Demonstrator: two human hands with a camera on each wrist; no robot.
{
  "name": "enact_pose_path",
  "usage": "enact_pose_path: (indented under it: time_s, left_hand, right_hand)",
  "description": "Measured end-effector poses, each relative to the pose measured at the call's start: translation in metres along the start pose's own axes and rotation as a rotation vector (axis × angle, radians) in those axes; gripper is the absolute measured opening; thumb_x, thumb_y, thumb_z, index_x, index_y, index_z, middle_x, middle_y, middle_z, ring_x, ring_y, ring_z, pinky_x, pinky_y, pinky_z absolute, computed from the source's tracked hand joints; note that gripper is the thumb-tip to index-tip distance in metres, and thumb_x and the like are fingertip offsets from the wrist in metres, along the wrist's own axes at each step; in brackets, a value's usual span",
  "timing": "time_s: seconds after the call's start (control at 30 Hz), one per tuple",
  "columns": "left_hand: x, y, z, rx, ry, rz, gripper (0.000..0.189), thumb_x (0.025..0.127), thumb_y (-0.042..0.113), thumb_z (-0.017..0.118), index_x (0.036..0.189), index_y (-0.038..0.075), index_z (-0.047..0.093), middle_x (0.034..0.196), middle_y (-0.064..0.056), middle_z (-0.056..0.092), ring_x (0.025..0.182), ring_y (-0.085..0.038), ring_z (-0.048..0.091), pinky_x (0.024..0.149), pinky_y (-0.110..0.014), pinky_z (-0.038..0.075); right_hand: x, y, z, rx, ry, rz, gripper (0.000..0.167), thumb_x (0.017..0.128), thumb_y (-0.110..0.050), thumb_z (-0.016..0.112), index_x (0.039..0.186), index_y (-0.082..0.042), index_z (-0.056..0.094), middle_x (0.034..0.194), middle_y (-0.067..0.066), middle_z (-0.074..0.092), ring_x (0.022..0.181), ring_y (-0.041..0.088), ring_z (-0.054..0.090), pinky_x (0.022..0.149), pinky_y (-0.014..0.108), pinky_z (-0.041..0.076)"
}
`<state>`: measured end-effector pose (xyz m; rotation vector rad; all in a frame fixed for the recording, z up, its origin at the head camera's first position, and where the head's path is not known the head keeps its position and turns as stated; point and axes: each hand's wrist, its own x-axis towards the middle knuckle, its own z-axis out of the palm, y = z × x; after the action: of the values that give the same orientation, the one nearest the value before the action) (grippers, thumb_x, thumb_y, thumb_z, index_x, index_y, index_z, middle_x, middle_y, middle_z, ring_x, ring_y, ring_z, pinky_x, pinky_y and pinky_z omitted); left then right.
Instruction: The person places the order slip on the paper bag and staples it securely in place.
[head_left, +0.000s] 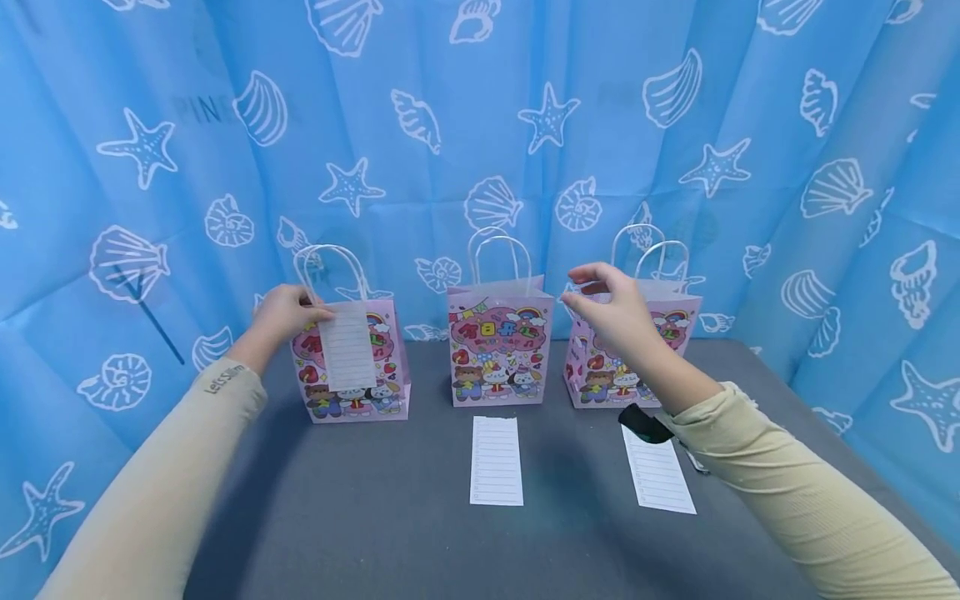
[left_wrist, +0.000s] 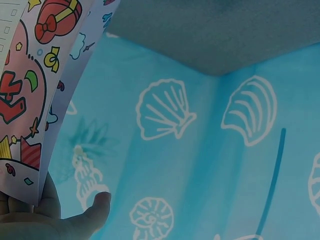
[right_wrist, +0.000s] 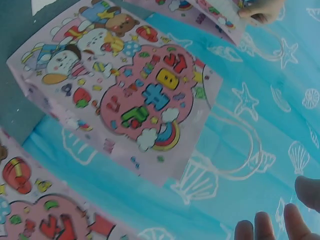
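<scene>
The left hand (head_left: 288,317) is at the left of the frame, at the upper edge of the left gift bag (head_left: 386,333). Its thumb and fingers pinch a lined sheet (head_left: 348,350) near its top, so that the sheet hangs over the bag's printed front. The right hand (head_left: 611,300) is right of centre, in front of the right gift bag (head_left: 609,367). It grasps nothing; its fingers are bent loosely, with the thumb apart from them. The right wrist view also shows these fingers spread at the lower right, against the curtain.

The middle gift bag (head_left: 498,342) stands upright near the centre, apart from its neighbours. All three bags are pink, printed with cartoon animals and rainbows, and have white looped handles. A second lined sheet (head_left: 497,462) lies just below the middle bag, and a third lined sheet (head_left: 663,475) lies at lower right, its top partly hidden by a dark object (head_left: 645,423) at the cuff of the right sleeve (head_left: 780,475). Everything stands or lies on a dark grey table (head_left: 375,517). Behind hangs a blue curtain (head_left: 465,108) with white shells and starfish. The left sleeve (head_left: 165,475), also pale, crosses the lower left.
</scene>
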<state>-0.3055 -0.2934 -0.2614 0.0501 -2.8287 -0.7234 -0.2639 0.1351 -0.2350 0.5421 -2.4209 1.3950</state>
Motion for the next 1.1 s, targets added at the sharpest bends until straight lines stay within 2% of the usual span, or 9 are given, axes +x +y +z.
enact_pose_path:
  time_s: [0.07, 0.23, 0.3, 0.4, 0.47, 0.6, 0.7, 0.97, 1.1]
  left_hand:
    - [0.0, 0.0, 0.0, 0.005, -0.003, 0.0, 0.032, 0.091, 0.027, 0.07, 0.084, -0.001, 0.057, 0.082, -0.014, 0.058, 0.079, -0.03, 0.051, 0.088, -0.058, 0.033]
    - [-0.001, -0.001, -0.001, 0.008, -0.005, 0.004, 0.032, 0.092, 0.028, 0.069, 0.084, -0.001, 0.057, 0.083, -0.015, 0.057, 0.076, -0.028, 0.05, 0.073, -0.045, 0.041]
    - [-0.002, -0.002, -0.001, 0.005, -0.007, 0.004, 0.032, 0.092, 0.027, 0.069, 0.084, -0.001, 0.056, 0.083, -0.015, 0.057, 0.075, -0.027, 0.049, 0.067, -0.041, 0.042]
    - [-0.002, -0.004, -0.001, 0.004, -0.008, -0.001, 0.032, 0.093, 0.027, 0.068, 0.085, -0.002, 0.057, 0.083, -0.015, 0.057, 0.074, -0.026, 0.049, 0.065, -0.038, 0.041]
    - [-0.002, -0.004, -0.001, 0.005, -0.011, -0.005, 0.032, 0.094, 0.028, 0.067, 0.085, -0.001, 0.056, 0.083, -0.014, 0.057, 0.074, -0.026, 0.049, 0.065, -0.038, 0.041]
    - [-0.003, -0.001, 0.0, 0.004, -0.012, -0.004, 0.032, 0.094, 0.028, 0.067, 0.084, 0.0, 0.055, 0.079, -0.012, 0.055, 0.072, -0.025, 0.048, 0.065, -0.038, 0.04]
    - [-0.003, 0.001, 0.0, -0.004, -0.009, 0.0, 0.032, 0.093, 0.027, 0.067, 0.082, 0.0, 0.055, 0.076, -0.011, 0.054, 0.07, -0.024, 0.048, 0.065, -0.038, 0.04]
    - [-0.002, 0.0, 0.0, -0.03, -0.021, -0.014, 0.032, 0.094, 0.028, 0.067, 0.083, 0.0, 0.055, 0.078, -0.011, 0.054, 0.07, -0.023, 0.048, 0.063, -0.036, 0.04]
    - [-0.004, 0.002, -0.001, -0.035, -0.022, -0.018, 0.032, 0.094, 0.027, 0.067, 0.085, -0.001, 0.055, 0.081, -0.012, 0.055, 0.073, -0.024, 0.048, 0.065, -0.037, 0.041]
  right_hand:
    - [-0.003, 0.003, -0.005, -0.006, 0.002, 0.016, 0.036, 0.097, -0.013, 0.059, 0.127, 0.005, 0.053, 0.128, 0.021, 0.051, 0.118, 0.037, 0.048, 0.088, 0.044, 0.046]
    - [-0.009, 0.01, -0.014, -0.038, 0.009, 0.039, 0.04, 0.098, -0.018, 0.059, 0.13, 0.004, 0.051, 0.13, 0.022, 0.05, 0.116, 0.037, 0.05, 0.087, 0.042, 0.048]
    - [-0.011, 0.012, -0.017, -0.05, 0.015, 0.045, 0.041, 0.098, -0.019, 0.059, 0.131, 0.005, 0.051, 0.13, 0.022, 0.051, 0.115, 0.036, 0.05, 0.084, 0.037, 0.049]
    - [-0.014, 0.017, -0.022, -0.054, 0.023, 0.056, 0.042, 0.098, -0.02, 0.058, 0.132, 0.005, 0.051, 0.129, 0.022, 0.051, 0.113, 0.034, 0.051, 0.083, 0.032, 0.048]
    - [-0.016, 0.02, -0.026, -0.051, 0.032, 0.062, 0.043, 0.099, -0.021, 0.058, 0.131, 0.006, 0.051, 0.129, 0.022, 0.051, 0.113, 0.034, 0.051, 0.086, 0.033, 0.046]
    - [-0.021, 0.029, -0.033, -0.055, 0.043, 0.064, 0.042, 0.1, -0.02, 0.055, 0.131, 0.008, 0.049, 0.128, 0.025, 0.051, 0.115, 0.036, 0.05, 0.093, 0.044, 0.042]
    - [-0.026, 0.035, -0.039, -0.076, 0.049, 0.058, 0.042, 0.1, -0.018, 0.054, 0.132, 0.009, 0.048, 0.126, 0.027, 0.052, 0.114, 0.037, 0.05, 0.092, 0.046, 0.041]
    - [-0.036, 0.048, -0.048, -0.12, 0.066, 0.09, 0.04, 0.101, -0.019, 0.053, 0.129, 0.008, 0.05, 0.12, 0.025, 0.056, 0.106, 0.03, 0.054, 0.079, 0.023, 0.043]
    - [-0.039, 0.059, -0.053, -0.13, 0.073, 0.097, 0.041, 0.102, -0.023, 0.052, 0.128, 0.007, 0.051, 0.117, 0.023, 0.056, 0.097, 0.014, 0.055, 0.076, 0.019, 0.045]
